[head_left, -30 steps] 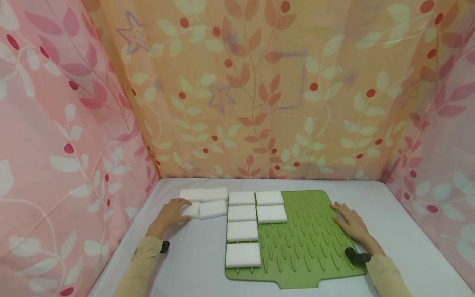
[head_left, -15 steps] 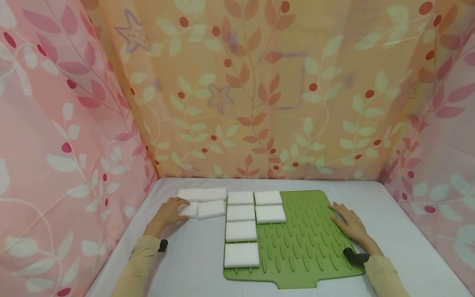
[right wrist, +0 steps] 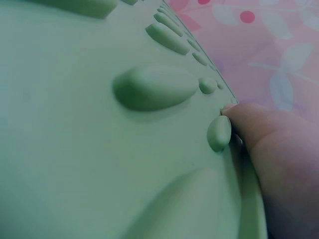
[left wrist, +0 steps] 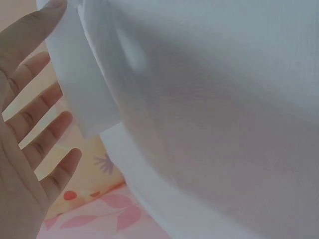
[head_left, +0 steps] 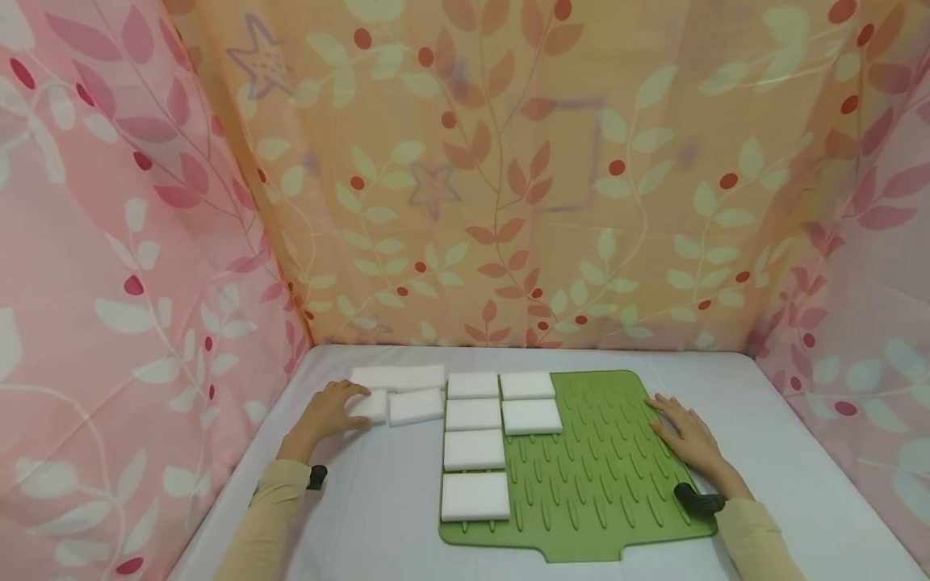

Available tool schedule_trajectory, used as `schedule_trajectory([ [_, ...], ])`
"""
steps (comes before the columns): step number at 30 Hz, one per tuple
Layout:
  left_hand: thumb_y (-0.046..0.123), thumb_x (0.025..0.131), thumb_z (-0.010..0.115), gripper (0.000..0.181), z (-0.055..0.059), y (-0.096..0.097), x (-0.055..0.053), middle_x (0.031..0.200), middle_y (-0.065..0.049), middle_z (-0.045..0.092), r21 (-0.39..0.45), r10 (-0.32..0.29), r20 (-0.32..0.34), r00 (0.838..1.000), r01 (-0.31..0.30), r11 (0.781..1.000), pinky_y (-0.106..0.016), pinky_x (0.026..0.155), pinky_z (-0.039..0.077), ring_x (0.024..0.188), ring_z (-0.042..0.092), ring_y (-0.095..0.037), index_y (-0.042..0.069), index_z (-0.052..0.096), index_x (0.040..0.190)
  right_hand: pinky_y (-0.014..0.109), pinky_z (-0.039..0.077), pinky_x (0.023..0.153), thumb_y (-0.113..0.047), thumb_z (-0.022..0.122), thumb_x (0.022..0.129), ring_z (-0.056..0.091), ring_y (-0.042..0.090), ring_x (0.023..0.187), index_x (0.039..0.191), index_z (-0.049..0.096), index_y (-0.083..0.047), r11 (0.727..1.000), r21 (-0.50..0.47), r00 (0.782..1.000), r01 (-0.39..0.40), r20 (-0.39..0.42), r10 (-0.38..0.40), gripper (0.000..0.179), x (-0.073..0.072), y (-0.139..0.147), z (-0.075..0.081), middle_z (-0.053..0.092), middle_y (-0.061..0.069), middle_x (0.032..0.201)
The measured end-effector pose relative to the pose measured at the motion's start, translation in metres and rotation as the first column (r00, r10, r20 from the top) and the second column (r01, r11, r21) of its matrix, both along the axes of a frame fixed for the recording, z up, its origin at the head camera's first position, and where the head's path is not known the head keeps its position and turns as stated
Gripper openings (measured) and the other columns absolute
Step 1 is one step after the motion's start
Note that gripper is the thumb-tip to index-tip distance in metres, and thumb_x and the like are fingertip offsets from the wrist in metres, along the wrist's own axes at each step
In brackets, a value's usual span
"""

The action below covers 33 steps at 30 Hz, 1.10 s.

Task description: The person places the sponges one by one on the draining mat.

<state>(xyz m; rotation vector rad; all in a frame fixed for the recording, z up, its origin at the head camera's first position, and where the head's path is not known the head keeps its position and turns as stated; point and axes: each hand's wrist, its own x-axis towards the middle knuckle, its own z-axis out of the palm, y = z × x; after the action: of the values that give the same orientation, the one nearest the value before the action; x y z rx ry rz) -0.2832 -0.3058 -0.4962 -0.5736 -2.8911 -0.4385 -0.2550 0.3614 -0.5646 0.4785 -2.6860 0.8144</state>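
Observation:
At the left of the table, my left hand (head_left: 325,415) pinches the left end of a white sponge (head_left: 377,406), thumb in front and fingers behind. The left wrist view has the thumb and fingertips against that sponge (left wrist: 82,79), partly out of frame. A green mat (head_left: 603,468) with raised ridges lies to the right, bearing several white sponges (head_left: 474,449) in two columns on its left side. My right hand (head_left: 686,436) rests along the mat's right edge with fingers extended. Its thumb (right wrist: 284,159) touches that edge in the right wrist view.
Another loose sponge (head_left: 416,407) lies right of the held one, near the mat's left edge. Behind them more white sponge (head_left: 398,378) lies in a row. A white cloth (head_left: 378,500) covers the table, and patterned curtains (head_left: 407,242) stand at the back and sides.
My left hand has shifted slightly left with the sponge, and the gap to the neighbouring sponge looks a little wider. The right hand keeps its place on the mat's edge.

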Motion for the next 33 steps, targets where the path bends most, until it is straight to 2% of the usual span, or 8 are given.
schedule_trajectory([
  [10, 0.047, 0.071, 0.075, 0.054, 0.009, 0.006, 0.001, 0.116, -0.012, 0.059, 0.013, 0.014, -0.035, 0.999, -0.014, 1.0, -0.057, 0.079, 0.044, 0.101, 0.054, -0.035, 0.017, 0.063, 0.115, 0.065, 0.01, 0.103, -0.024, 0.053, 0.094, 0.025, 0.051, 0.13, 0.135, 0.046, -0.005, 1.0, -0.006, 1.0, 0.0, -0.01, 0.0, 0.046, -0.002, 0.002, 0.001, 0.035, 0.028, 0.141],
  [18, 0.041, 0.072, 0.076, 0.054, 0.013, 0.015, 0.008, 0.119, -0.012, 0.055, 0.101, -0.004, 0.016, 1.0, 0.002, 0.995, -0.055, 0.077, 0.047, 0.104, 0.054, -0.037, 0.014, 0.062, 0.116, 0.065, 0.01, 0.103, -0.023, 0.054, 0.093, 0.025, 0.052, 0.129, 0.134, 0.046, -0.004, 1.0, -0.008, 1.0, -0.005, -0.013, 0.005, 0.046, -0.001, 0.001, -0.001, 0.036, 0.029, 0.14],
  [26, 0.041, 0.073, 0.076, 0.055, 0.01, 0.021, 0.007, 0.12, -0.011, 0.056, 0.098, -0.005, 0.022, 1.0, 0.003, 0.995, -0.053, 0.086, 0.046, 0.108, 0.054, -0.033, 0.013, 0.061, 0.118, 0.065, 0.01, 0.103, -0.023, 0.055, 0.093, 0.026, 0.052, 0.128, 0.134, 0.046, -0.004, 1.0, -0.012, 1.0, -0.01, -0.014, 0.01, 0.046, 0.0, 0.0, -0.002, 0.036, 0.029, 0.14],
  [33, 0.04, 0.073, 0.076, 0.055, 0.015, 0.029, 0.007, 0.119, -0.01, 0.056, 0.113, -0.018, 0.006, 1.0, 0.017, 0.993, -0.054, 0.085, 0.045, 0.109, 0.053, -0.034, 0.013, 0.061, 0.118, 0.065, 0.009, 0.103, -0.023, 0.054, 0.093, 0.025, 0.052, 0.129, 0.135, 0.046, -0.004, 1.0, -0.014, 1.0, -0.012, -0.014, 0.011, 0.046, -0.001, 0.001, -0.002, 0.035, 0.029, 0.14],
])
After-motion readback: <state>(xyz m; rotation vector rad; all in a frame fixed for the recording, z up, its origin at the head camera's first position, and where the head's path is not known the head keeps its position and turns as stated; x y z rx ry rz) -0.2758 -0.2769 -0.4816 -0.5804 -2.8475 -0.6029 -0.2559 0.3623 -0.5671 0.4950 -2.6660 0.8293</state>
